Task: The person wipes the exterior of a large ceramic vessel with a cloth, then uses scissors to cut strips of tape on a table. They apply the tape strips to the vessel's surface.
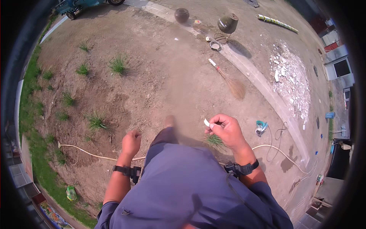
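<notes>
The right hand [227,131] was up in front of the shirt [181,183], with its thumb and finger pinched on a small white strip [206,122]. One end of the strip poked out past the fingertips, to the left. The strip was up in the air, over the brown dirt [148,95]. A tuft of grass [215,141] grew on the ground and showed just under the right hand.

The left hand [131,143] was well apart from the right one. Its fingers were curled in together, but I could not quite tell if there was anything inside. Each wrist had a black band on it, one on the left [131,172] and one on the right [242,168]. A pale hose [91,154] lay on the dirt near the left arm. One brown shoe [170,121] showed between the two hands.

Farther out, a broom [228,79] lay flat on the dirt. Past it, a round brown pot [182,15] and a bigger dark pot [228,23] were near a long gray path [263,87]. Lots of broken white bits [291,76] lay across the path. A blue and white bag [261,128] was on the ground, to the right of the right hand.
</notes>
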`<state>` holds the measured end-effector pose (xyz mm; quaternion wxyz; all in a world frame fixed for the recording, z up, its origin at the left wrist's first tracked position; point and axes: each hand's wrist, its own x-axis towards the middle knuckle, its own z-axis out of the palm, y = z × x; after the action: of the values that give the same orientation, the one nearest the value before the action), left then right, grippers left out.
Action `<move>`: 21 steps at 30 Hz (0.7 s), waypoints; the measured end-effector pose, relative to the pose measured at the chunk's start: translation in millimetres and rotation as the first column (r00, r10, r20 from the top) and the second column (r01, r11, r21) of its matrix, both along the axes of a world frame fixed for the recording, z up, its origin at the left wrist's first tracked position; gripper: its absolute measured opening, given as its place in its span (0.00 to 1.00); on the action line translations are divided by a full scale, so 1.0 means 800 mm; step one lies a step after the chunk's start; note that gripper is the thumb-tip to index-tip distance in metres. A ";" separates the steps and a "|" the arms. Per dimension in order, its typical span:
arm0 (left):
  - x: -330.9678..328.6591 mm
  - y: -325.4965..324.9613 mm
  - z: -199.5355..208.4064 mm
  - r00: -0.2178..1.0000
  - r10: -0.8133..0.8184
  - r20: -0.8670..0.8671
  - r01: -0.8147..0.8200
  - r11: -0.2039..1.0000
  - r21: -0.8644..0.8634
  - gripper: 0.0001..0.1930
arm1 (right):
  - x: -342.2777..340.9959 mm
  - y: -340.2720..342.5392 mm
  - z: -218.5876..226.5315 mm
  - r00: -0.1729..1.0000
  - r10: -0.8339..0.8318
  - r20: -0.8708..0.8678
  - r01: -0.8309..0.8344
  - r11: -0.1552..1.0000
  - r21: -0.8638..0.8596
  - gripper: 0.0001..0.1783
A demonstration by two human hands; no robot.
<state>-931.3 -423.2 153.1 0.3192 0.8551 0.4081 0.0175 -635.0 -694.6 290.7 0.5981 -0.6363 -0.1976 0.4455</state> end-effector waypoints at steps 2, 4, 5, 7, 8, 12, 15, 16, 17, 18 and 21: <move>0.088 0.053 0.042 0.994 -0.042 -0.105 0.040 0.999 -0.021 0.10 | 0.044 0.040 0.005 0.998 -0.060 -0.002 0.060 0.998 -0.006 0.04; 0.151 0.106 0.057 0.977 -0.102 -0.186 0.108 0.994 0.024 0.10 | 0.080 0.074 0.016 0.997 -0.079 0.023 0.079 0.997 -0.007 0.05; 0.177 0.130 0.059 0.975 -0.113 -0.190 0.120 0.993 0.024 0.10 | 0.099 0.092 0.021 0.996 -0.091 0.018 0.091 0.996 -0.008 0.05; 0.230 0.174 0.060 0.981 -0.150 0.124 0.145 0.988 0.046 0.09 | 0.138 0.123 0.025 0.995 -0.099 0.012 0.099 0.995 0.006 0.05; 0.270 0.187 0.084 0.980 -0.199 0.022 0.199 0.980 -0.004 0.09 | 0.159 0.135 0.022 0.993 -0.117 0.007 0.117 0.993 -0.001 0.05; 0.416 0.221 0.110 0.944 -0.218 0.246 0.280 0.925 -0.255 0.14 | 0.254 0.199 0.007 0.993 -0.114 -0.018 0.114 0.993 0.005 0.06; 0.532 0.228 0.126 0.856 -0.197 0.477 0.468 0.688 -0.555 0.22 | 0.330 0.252 -0.008 0.989 -0.099 -0.110 0.102 0.995 0.022 0.06; 0.570 0.234 0.133 0.856 -0.207 0.474 0.472 0.688 -0.552 0.22 | 0.363 0.272 -0.014 0.987 -0.069 -0.142 0.076 0.996 0.043 0.07; 0.602 0.239 0.143 0.830 -0.197 0.522 0.530 0.570 -0.628 0.25 | 0.393 0.288 -0.016 0.985 -0.079 -0.151 0.087 0.995 0.045 0.07; 0.633 0.245 0.150 0.805 -0.177 0.567 0.580 0.438 -0.687 0.28 | 0.423 0.304 -0.019 0.980 -0.053 -0.190 0.066 0.996 0.063 0.07; 0.719 0.276 0.161 0.738 -0.296 0.607 0.667 0.458 -0.587 0.29 | 0.495 0.342 -0.018 0.956 -0.046 -0.289 0.073 0.994 0.082 0.07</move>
<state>-356.5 -202.5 282.2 0.7254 0.6842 0.0270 -0.0707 -238.7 -421.0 276.2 0.6622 -0.5426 -0.1099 0.5050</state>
